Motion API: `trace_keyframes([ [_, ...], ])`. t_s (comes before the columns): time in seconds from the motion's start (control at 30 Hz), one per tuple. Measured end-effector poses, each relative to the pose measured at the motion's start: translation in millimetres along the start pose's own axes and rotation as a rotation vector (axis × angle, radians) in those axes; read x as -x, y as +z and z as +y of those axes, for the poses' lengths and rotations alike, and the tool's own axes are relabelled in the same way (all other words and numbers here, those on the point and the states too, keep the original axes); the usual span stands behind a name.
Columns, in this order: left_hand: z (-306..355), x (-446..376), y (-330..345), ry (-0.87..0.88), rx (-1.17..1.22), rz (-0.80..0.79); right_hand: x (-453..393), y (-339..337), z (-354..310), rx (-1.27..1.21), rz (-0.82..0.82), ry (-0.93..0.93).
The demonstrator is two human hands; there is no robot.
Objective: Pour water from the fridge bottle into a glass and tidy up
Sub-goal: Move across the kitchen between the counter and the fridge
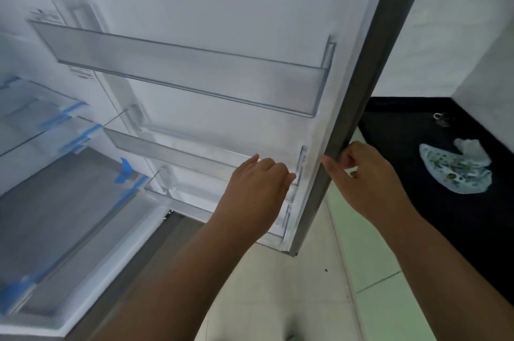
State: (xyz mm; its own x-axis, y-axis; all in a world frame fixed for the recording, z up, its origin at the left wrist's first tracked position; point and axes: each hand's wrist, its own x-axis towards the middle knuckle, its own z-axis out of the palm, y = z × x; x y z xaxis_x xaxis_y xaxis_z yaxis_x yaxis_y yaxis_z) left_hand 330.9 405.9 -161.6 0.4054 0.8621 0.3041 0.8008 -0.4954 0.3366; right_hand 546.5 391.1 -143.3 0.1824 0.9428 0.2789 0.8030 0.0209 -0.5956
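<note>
Right hand [364, 182] fingers grasp fridge door [370, 96] edge; left hand [258, 187] loosely curled over door shelf [172, 151].

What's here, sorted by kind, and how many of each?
Door shelves: 3 (top shelf, middle shelf, bottom shelf)
Hands: 2 (left hand, right hand)
Cloths on the black counter: 1 (patterned cloth)
Total: 6
</note>
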Motion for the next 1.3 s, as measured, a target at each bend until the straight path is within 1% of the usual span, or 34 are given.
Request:
trace_keyframes([
  [0.13,7,-17,10,-0.031,-0.009,0.016,-37,-14,5,-0.240,0.048,0.012],
  [0.27,9,-28,22,-0.062,-0.060,0.036,-69,-24,13,-0.429,-0.015,-0.019],
  [0.4,15,-32,28,-0.094,-0.116,0.049,-85,-25,23,-0.364,-0.013,-0.087],
  [0.6,25,-16,20,-0.142,-0.181,0.048,-82,-35,21,-0.479,-0.111,-0.127],
  [0.77,26,21,6,-0.183,-0.178,0.043,-56,-56,-5,-0.534,-0.122,-0.204],
  [0.93,18,80,-22,-0.210,-0.168,0.041,-10,-74,-43,-0.544,-0.143,-0.320],
  [1.03,11,127,-40,-0.269,-0.177,0.045,26,-69,-67,-0.523,-0.118,-0.387],
  [1.13,4,175,-63,-0.338,-0.200,0.085,66,-61,-96,-0.498,-0.069,-0.451],
  [1.23,5,228,-94,-0.484,-0.184,0.140,108,-45,-133,-0.512,-0.088,-0.483],
  [1.3,9,260,-114,-0.535,-0.152,0.167,133,-35,-161,-0.510,-0.096,-0.523],
])
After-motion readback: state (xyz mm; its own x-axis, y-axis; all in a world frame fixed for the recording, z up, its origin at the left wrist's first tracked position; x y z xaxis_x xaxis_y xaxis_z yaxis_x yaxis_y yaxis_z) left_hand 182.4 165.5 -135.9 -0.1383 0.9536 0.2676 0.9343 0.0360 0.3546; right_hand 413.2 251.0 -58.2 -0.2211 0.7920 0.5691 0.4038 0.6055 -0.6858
